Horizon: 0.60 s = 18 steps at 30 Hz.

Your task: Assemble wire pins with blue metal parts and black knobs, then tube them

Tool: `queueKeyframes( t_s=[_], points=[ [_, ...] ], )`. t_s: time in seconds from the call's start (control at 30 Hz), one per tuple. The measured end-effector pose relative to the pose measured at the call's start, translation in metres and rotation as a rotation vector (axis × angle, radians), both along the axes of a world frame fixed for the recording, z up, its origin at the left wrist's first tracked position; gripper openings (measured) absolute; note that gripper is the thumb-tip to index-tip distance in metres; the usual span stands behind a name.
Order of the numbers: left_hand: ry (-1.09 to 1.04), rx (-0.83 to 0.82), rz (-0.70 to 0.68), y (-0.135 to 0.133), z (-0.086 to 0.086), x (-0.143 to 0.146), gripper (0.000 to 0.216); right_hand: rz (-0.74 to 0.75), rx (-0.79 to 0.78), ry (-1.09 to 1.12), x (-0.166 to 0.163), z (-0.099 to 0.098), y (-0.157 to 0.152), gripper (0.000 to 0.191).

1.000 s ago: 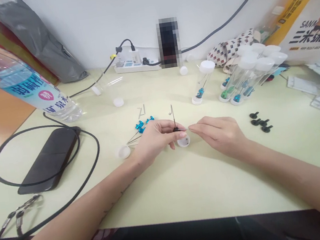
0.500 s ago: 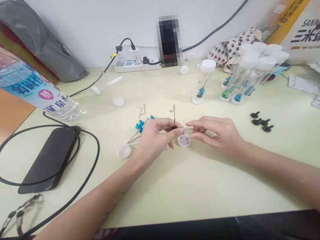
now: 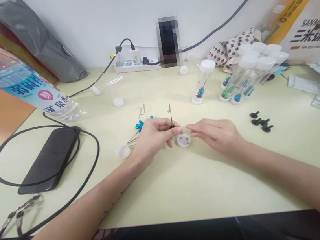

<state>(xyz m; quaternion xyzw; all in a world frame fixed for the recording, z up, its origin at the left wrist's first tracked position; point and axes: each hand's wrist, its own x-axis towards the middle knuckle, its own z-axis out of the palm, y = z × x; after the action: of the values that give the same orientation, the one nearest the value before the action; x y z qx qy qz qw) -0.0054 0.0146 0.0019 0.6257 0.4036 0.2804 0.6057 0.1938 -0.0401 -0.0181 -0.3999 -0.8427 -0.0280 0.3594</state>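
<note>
My left hand (image 3: 162, 134) is closed in a pinch on a small black part with a thin metal wire (image 3: 170, 112) standing up from it, bent at the top. The fingers hide most of the black part. A slim metal rod (image 3: 184, 127), its kind too small to tell, is pinched in my right hand (image 3: 217, 132), and its tip reaches my left fingertips. Just below lies a white round cap (image 3: 184, 140) with small dark bits in it. Left of my left hand are blue metal parts (image 3: 140, 126) with thin wires, beside another white cap (image 3: 123, 152).
Several black screws (image 3: 261, 122) lie to the right. Clear tubes with white caps (image 3: 248, 71) stand at the back right, one tube (image 3: 205, 79) apart from them. A phone (image 3: 49, 159), a looped cable and a water bottle (image 3: 32, 82) occupy the left. Two small metal pieces (image 3: 141, 110) lie behind.
The wire in my left hand has tilted upright and shifted slightly left. My right fingers have closed together more on the rod, and its tip has come slightly left.
</note>
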Motion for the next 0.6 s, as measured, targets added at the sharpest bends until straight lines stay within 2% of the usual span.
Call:
queueKeyframes(
  t_s=[0.2,0.27,0.43,0.6],
  points=[
    [0.053,0.032,-0.029,0.001,-0.003,0.000,0.018,0.013,-0.326,0.269,-0.003,0.002,-0.002,0.016],
    [0.061,0.042,-0.021,0.001,-0.004,0.000,0.018,0.019,-0.357,0.288,-0.003,0.001,-0.002,0.017],
    [0.058,0.049,-0.001,-0.002,-0.004,0.002,0.017,-0.010,-0.117,0.102,-0.003,0.002,-0.001,0.020],
    [-0.017,0.127,0.070,-0.011,0.003,0.004,0.017,-0.039,0.071,0.014,-0.002,0.007,-0.003,0.015]
  ],
)
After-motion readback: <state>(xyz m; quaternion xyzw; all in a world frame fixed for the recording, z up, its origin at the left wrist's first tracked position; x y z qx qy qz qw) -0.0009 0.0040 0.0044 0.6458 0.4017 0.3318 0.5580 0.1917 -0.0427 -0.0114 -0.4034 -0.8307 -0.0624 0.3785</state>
